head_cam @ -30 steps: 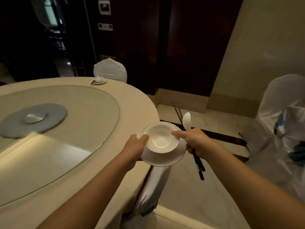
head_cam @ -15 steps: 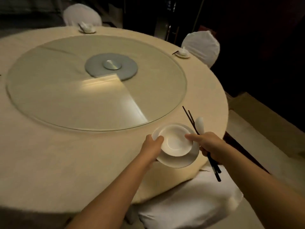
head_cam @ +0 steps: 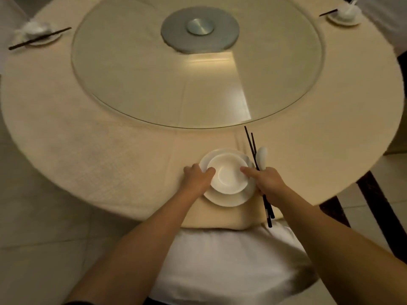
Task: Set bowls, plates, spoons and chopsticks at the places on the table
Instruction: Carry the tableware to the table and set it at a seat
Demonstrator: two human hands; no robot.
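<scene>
**Round worktop, one stack at the near edge**

Round and cloth-covered, the cream worktop [head_cam: 88, 150] fills most of the view, with a glass turntable [head_cam: 154, 84] on its middle and a grey hub [head_cam: 200, 29] at the turntable's centre. No writing or brand can be read on anything.

At the far left edge lies a set place [head_cam: 38, 35]: a small white plate with something white on it, too blurred to name, and dark chopsticks across it, their long axis slanting from lower left to upper right.

At the near edge, the left hand [head_cam: 197, 179] grips the left rim of a white plate [head_cam: 226, 200], thumb lying on the rim of the white bowl [head_cam: 229, 176] that sits in the plate, mouth up. Whether the plate rests on the cloth or hangs just over it cannot be told.

The right hand [head_cam: 267, 183] takes the stack's right side, one finger stretched onto the bowl's rim, the others curled round black chopsticks [head_cam: 251, 146] and a white spoon [head_cam: 262, 156]. The chopsticks run near-upright in the view, thin tips pointing away toward the turntable, butt ends past the worktop's edge. The spoon's bowl points away too, just right of the chopsticks.

A white-covered chair [head_cam: 220, 260] stands below the stack.

At the far right edge sits another set place [head_cam: 343, 17].
</scene>
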